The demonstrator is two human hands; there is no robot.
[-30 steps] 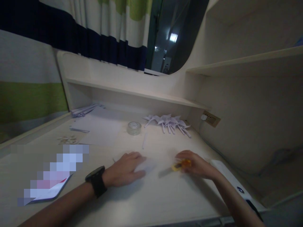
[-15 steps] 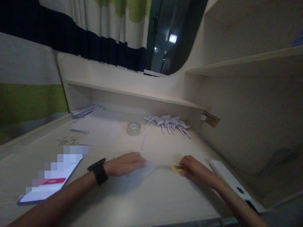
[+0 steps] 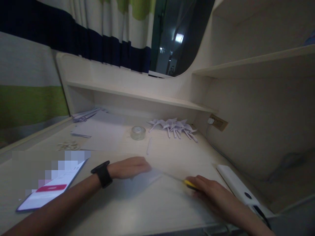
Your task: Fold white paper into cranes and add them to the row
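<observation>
Nearest, the right hand (image 3: 211, 193) lies low on the table (image 3: 157, 209) at about 5 o'clock, its grip closed around the yellow handle of a cutter (image 3: 189, 184), whose thin pale blade reaches up and left toward 10 o'clock. That blade points at a sheet of white paper (image 3: 142, 180) lying flat on the table between the two hands. The left hand (image 3: 129, 167), palm down with fingers stretched out, presses on the sheet's upper left edge; its grip is flat and open, clasping nothing. A black watch (image 3: 102, 173) sits on that wrist. The paper looks plain and pale, blurred at its right corner, so whether the blade touches it cannot be told.

At 8 o'clock a phone (image 3: 52, 190) with a lit screen lies just beside the left forearm. At 4 o'clock a white flat device (image 3: 236, 186) lies along the table's right edge, near the right hand. Further off, toward 12 o'clock, a slim white paper strip (image 3: 148, 146) lies in front of a roll of clear tape (image 3: 138, 132). Right of the roll, at 1 o'clock, a heap of small folded paper pieces (image 3: 173, 126) rests under the shelf (image 3: 137, 95). At 10 o'clock more paper sheets (image 3: 98, 131) lie stacked, well apart from the hands. A wall socket (image 3: 218, 122) sits at 2 o'clock.
</observation>
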